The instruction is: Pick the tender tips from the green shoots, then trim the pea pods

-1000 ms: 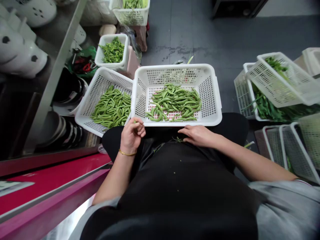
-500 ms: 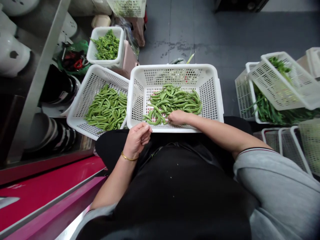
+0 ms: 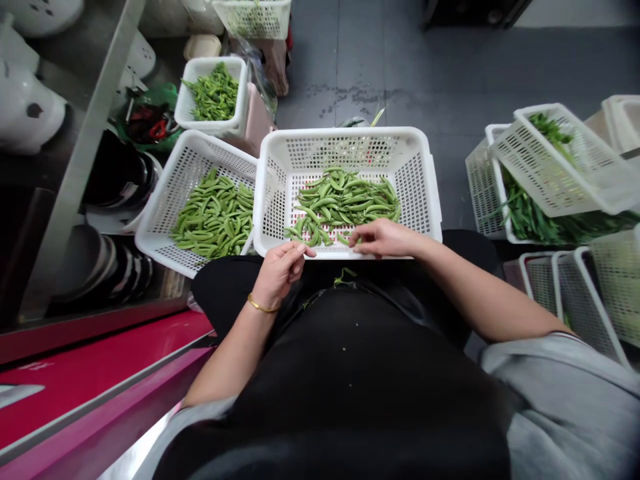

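Note:
A white perforated basket [image 3: 433, 193] rests at my lap with a heap of green pea pods [image 3: 345, 197] inside. My left hand [image 3: 284, 268], with a gold bracelet at the wrist, is closed in a pinch over the basket's near left rim; whatever it may hold is too small to name. Above the near rim, my right hand [image 3: 383, 239] has its fingers apart, and a pod lies beside its fingertips. To the left, a second white basket [image 3: 167, 177] holds many more pods [image 3: 215, 217]. Green scraps [image 3: 345, 275] lie on my black apron [image 3: 350, 367].
A white bin of green vegetables [image 3: 213, 93] stands at the back left, near a metal shelf [image 3: 90, 127] with pots. Stacked baskets with leafy greens [image 3: 543, 213] are on the right. Grey tiled floor [image 3: 415, 80] lies beyond the central basket.
My right hand has lifted from the pods, moved slightly right and spread its fingers. Green scraps now show on the apron near the rim. My left hand stays pinched, its fingertips slightly further right.

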Demonstrator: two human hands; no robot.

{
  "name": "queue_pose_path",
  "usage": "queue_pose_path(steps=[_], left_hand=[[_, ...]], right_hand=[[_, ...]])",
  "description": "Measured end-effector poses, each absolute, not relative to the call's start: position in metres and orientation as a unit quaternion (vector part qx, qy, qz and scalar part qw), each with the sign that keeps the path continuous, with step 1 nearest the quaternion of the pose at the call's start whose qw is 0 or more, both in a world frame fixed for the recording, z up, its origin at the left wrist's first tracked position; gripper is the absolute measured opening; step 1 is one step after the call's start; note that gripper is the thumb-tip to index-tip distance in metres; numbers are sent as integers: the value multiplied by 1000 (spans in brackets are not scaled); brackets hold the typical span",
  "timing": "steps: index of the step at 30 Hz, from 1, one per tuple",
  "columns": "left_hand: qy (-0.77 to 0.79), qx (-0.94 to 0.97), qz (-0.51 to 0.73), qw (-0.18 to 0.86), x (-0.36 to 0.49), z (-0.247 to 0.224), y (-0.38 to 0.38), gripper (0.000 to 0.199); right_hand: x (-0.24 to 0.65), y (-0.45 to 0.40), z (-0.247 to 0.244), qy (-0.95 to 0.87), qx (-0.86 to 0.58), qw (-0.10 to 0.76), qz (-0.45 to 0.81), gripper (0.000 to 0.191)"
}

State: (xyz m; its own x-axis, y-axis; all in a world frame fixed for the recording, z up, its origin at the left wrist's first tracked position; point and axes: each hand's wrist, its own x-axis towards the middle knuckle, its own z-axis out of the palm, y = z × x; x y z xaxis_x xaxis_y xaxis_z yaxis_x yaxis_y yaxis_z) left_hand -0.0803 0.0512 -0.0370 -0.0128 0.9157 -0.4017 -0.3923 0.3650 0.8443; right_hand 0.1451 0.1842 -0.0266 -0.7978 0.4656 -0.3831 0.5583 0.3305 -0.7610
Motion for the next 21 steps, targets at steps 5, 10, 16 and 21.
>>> queue_pose_path(steps=[5, 10, 16, 21], left_hand=[[498, 275, 494, 658, -77, -29, 46, 25], [512, 279, 494, 645, -82, -29, 41, 25], [550, 327, 484, 597, -68, -36, 45, 31], [543, 365, 492, 574, -59, -36, 45, 24]], right_hand=[[96, 204, -76, 876, 377, 218, -207, 34], [78, 216, -75, 874, 364, 261, -190, 33], [107, 176, -12, 887, 297, 39, -350, 23], [118, 124, -1, 878, 292, -87, -369, 14]])
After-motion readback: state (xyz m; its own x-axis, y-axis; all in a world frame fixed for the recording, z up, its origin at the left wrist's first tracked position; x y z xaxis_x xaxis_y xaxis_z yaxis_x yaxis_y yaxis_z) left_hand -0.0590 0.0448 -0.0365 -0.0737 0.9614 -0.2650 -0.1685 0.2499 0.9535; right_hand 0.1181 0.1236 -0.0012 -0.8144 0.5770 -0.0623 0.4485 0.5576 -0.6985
